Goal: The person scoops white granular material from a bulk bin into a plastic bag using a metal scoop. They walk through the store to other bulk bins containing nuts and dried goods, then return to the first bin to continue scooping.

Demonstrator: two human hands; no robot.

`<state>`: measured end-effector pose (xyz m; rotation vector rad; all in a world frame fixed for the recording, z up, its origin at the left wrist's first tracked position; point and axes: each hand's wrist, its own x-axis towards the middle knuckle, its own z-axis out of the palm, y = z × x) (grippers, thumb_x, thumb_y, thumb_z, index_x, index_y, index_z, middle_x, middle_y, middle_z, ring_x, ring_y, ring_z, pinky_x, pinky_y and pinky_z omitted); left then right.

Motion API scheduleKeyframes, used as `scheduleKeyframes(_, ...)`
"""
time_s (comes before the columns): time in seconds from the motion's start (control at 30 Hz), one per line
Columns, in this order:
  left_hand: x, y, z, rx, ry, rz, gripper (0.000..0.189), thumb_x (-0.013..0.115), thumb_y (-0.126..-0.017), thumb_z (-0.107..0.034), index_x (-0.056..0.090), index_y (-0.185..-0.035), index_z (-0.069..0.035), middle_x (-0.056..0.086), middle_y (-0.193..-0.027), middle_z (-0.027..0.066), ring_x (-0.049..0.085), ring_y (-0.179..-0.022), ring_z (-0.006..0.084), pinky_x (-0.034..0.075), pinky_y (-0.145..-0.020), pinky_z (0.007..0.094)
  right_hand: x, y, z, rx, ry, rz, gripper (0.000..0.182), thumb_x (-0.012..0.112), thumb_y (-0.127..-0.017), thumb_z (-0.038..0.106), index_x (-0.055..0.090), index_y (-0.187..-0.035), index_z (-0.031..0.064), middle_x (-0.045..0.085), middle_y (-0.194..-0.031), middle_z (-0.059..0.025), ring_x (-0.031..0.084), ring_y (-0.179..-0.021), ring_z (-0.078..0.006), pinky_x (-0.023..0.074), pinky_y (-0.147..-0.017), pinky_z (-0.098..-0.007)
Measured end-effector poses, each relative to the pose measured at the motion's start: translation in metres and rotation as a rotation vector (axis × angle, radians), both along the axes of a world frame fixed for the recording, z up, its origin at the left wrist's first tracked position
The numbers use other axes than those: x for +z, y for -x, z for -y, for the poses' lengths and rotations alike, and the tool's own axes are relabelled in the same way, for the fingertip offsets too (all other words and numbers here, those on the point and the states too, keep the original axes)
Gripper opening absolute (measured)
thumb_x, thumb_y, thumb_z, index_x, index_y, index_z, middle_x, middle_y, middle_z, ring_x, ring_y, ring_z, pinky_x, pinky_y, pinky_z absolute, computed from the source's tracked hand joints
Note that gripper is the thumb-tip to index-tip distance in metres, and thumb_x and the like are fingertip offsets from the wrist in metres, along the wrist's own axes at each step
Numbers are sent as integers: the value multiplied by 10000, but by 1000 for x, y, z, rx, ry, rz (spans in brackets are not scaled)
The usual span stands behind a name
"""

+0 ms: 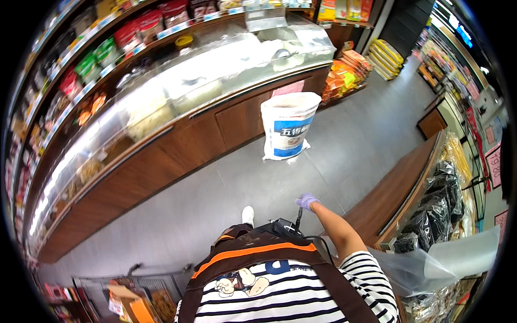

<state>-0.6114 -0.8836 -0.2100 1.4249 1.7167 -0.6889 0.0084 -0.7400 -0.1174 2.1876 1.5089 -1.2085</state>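
My right hand (307,201), in a thin purple glove, hangs low over the grey floor at my right side. A black cable with a connector runs just below it; whether the fingers hold anything cannot be made out. My left hand is out of view. Before me an open white woven sack (288,125) with a blue printed label stands upright on the floor, its mouth rolled outwards. White powder lies on the floor at its base. I wear a brown apron (250,252) with an orange stripe, and a black device with cables hangs at the waist.
A long counter with clear bins (218,91) curves along the left. Orange packages (343,78) and stacked yellow sacks (385,56) stand beyond. At the right is a wooden display case (398,189) with bagged goods. A wire cart (169,282) holding cartons stands behind me at the left.
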Motion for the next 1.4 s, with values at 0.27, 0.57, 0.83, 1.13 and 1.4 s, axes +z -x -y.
scheduleKeyframes(0.27, 54, -151, -450, -862, -414, -65, 324, 392, -858, -258, 632, -935, -55, 626, -1011, 154, 585, -976, 284, 441, -847, 342, -26, -91, -15, -613, -345, -112, 456, 537, -817, 366, 595, -1103, 15, 579, -1131, -203, 541, -1078, -326, 400, -940, -369)
scheduleKeyframes(0.57, 154, -445, -614, -434, -672, 731, 373, 407, -890, -345, 645, -930, -59, 625, -952, 180, 586, -914, 339, 463, -778, 401, -29, -190, -105, -804, -226, -152, 390, 581, -824, 314, 615, -1055, 1, 626, -1055, -173, 573, -1016, -309, 423, -888, -364)
scheduleKeyframes(0.83, 30, -367, -506, -460, -146, 272, 306, 538, -822, -261, 597, -1067, -87, 588, -1125, 117, 584, -991, 293, 476, -814, 412, 62, -275, -376, -278, -700, 209, 445, 567, -807, 328, 550, -1144, 37, 517, -1190, -202, 453, -1131, -365, 341, -991, -387)
scheduleKeyframes(1.13, 13, -229, -431, -164, 196, -43, 233, 528, -803, -143, 619, -1009, -85, 620, -1078, 97, 606, -966, 243, 492, -791, 369, 184, -251, -640, 102, -777, 516, 512, 563, -799, 296, 439, -1257, 103, 428, -1306, -170, 407, -1214, -292, 326, -1001, -402)
scheduleKeyframes(1.4, -89, -336, -567, -315, -298, 229, 403, 379, -902, -345, 579, -1079, -44, 575, -1116, 192, 547, -1025, 344, 434, -853, 398, 158, -254, -732, 388, -361, 727, 211, 503, -838, 160, 643, -991, 124, 644, -1021, -88, 638, -927, -230, 492, -725, -348)
